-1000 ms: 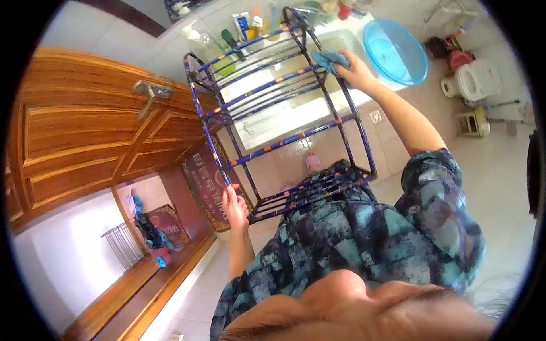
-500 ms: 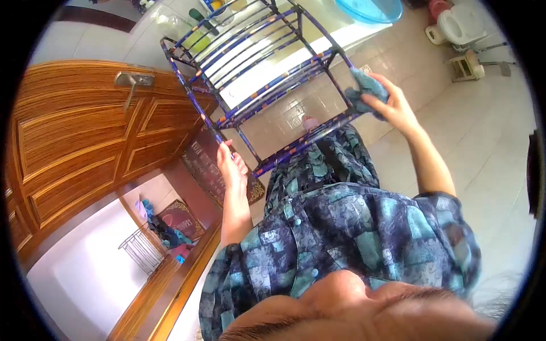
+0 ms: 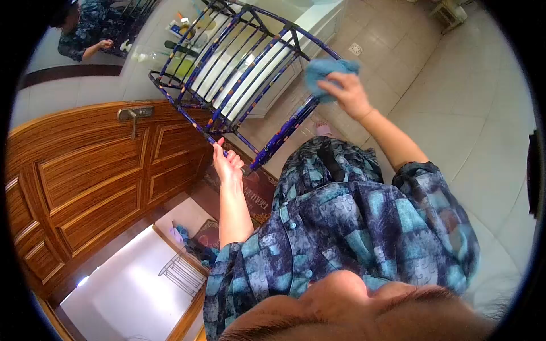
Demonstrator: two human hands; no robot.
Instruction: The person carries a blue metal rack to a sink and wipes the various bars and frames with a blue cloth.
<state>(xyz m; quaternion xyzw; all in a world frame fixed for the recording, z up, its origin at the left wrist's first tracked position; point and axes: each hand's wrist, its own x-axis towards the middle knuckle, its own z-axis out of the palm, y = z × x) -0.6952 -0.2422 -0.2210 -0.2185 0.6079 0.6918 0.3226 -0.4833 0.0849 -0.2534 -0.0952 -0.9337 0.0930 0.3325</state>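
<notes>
A wire shelf rack [image 3: 287, 132] with dark blue, orange-spotted bars is held tilted in the air in front of me. My left hand [image 3: 227, 165] is closed around a bar at its near left corner. In my right hand [image 3: 351, 98] a blue-grey cloth [image 3: 319, 73] is bunched against the rack's right side, partly covering the bars there. The fingers under the cloth are hidden.
To the left stands a wooden door [image 3: 96, 176] with a metal handle [image 3: 135, 113]. Behind the rack is a white counter [image 3: 318, 23] with bottles and small items. A dark red mat [image 3: 256, 196] lies on the floor, and a drain [image 3: 355, 49] sits in the tiles.
My right hand has moved left and slightly up with the cloth, along the rack's right side. The rack has turned and shifted a little left; my left hand keeps its grip.
</notes>
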